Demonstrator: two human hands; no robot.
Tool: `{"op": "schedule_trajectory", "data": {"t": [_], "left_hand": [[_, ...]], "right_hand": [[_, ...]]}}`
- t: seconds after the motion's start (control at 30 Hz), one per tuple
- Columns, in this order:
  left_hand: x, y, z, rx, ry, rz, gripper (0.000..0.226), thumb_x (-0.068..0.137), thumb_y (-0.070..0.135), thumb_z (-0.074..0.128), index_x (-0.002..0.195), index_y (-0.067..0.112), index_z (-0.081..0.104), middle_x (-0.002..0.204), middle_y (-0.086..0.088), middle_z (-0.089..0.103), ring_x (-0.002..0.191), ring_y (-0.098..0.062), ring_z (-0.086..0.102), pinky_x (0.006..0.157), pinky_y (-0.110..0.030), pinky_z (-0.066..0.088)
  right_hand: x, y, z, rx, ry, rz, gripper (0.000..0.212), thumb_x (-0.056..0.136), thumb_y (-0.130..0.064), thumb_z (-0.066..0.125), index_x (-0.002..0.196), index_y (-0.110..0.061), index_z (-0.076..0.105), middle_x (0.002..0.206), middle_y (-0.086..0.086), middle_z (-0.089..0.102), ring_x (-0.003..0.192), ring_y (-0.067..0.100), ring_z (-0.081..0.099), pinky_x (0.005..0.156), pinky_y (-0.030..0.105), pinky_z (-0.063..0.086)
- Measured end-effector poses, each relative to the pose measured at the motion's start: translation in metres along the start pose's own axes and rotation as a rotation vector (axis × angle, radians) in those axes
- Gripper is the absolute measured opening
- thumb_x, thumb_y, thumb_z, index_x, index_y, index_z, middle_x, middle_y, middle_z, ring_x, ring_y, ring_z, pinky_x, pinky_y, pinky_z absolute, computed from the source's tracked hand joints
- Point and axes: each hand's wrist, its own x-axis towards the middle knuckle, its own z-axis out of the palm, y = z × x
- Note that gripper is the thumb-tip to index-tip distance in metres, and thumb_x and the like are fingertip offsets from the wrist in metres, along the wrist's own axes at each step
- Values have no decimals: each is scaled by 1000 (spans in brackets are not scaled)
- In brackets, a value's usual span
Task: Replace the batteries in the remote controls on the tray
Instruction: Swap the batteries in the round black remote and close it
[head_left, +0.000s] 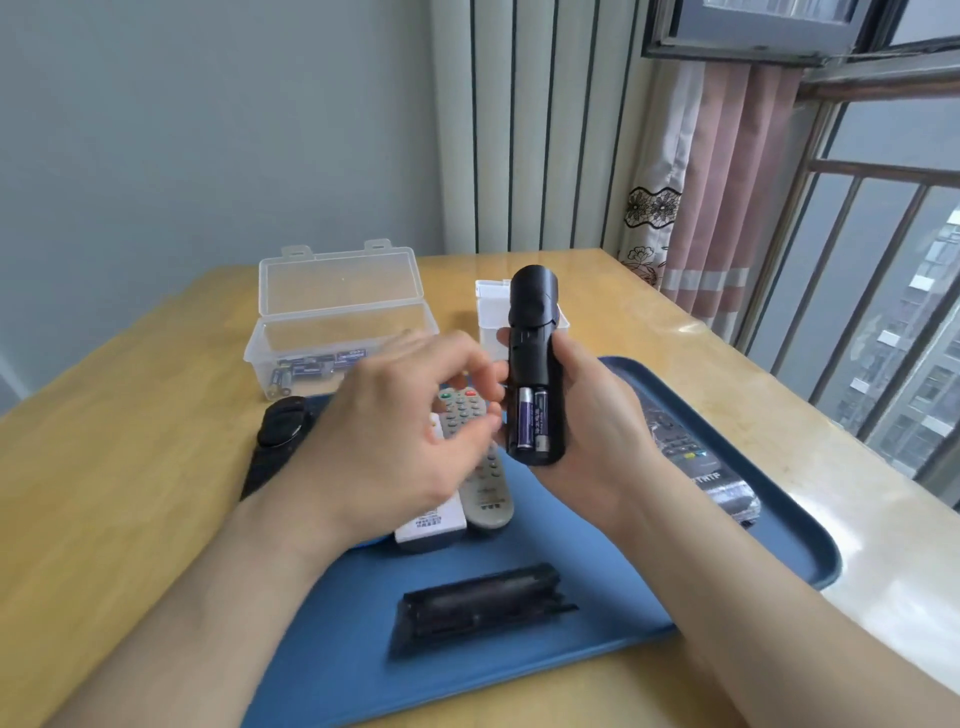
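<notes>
6 remotes: black upright remote, grey remote, white remote, black remote at tray's left edge, film-wrapped remote at right edge, black face-down remote nr front edge. 2 purple cylindrical batts in the upright one; more loose batts in 1 clear plastic lidded box, qty unclear. 1 white box. 1 blue plastic tray.

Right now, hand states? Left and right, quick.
Left hand: open, fingers loosely curled, holding nothing visible.
Right hand: gripping the black remote, battery bay exposed.
</notes>
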Motion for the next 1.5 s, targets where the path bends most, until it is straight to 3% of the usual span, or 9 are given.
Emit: {"op": "schedule_trajectory", "data": {"t": [0.07,0.27,0.47,0.67,0.8,0.97,1.17,1.37,1.5], "left_hand": [[-1,4,9,11,-54,61,21,72,23,71,88,23,56,82,9,60,89,-11,55,77,-29,45],[-1,2,13,90,-50,99,30,71,20,75,93,17,55,80,7,57,83,-10,51,74,-28,42],[-1,5,14,163,-83,92,30,74,19,77,94,19,56,80,7,59,79,-8,50,72,-23,41],[-1,5,15,197,-125,63,28,78,22,74,99,23,55,91,9,61,83,-10,56,74,-25,45],[1,3,15,127,-129,20,33,72,15,78,96,19,56,91,7,62,85,-9,53,75,-18,40],[1,3,11,-28,-142,-90,35,69,12,78,93,22,54,92,8,64,87,-6,56,73,-5,36],[1,6,8,-156,-135,-142,35,70,9,77,93,16,52,89,8,62,78,-13,60,70,-13,43],[2,6,10,-145,-82,-132,40,69,7,80,92,18,49,85,7,60,82,-11,54,67,-7,39],[1,9,10,-198,-42,-142,43,69,5,80,91,22,47,82,6,59,75,-13,55,65,-13,43]], "right_hand": [[0,3,1,-4,-15,10,33,97,-31,50,114,-6,64,79,9,56,61,20,53,59,32,43],[2,8,3,16,4,18,27,97,-32,51,99,-8,62,77,11,51,66,25,49,61,35,42],[-1,8,4,37,26,17,29,101,-34,46,107,-9,59,80,8,49,66,23,47,52,27,45],[-3,7,4,64,34,-3,28,101,-33,44,102,-11,61,86,6,49,73,20,48,48,26,47],[-4,9,5,53,16,5,26,103,-32,43,100,-11,57,71,5,52,62,18,54,49,25,48],[-4,10,7,66,23,21,27,104,-30,41,100,-9,58,67,5,52,64,19,49,52,28,51],[-6,10,10,24,-4,7,28,104,-29,41,101,-8,59,65,4,56,67,18,54,60,31,53],[-7,12,12,25,-44,-1,31,104,-30,39,99,-6,59,66,5,56,70,18,53,60,31,54],[-9,14,14,31,-81,-2,35,105,-28,35,98,-4,59,73,10,55,68,20,57,61,31,54]]}}
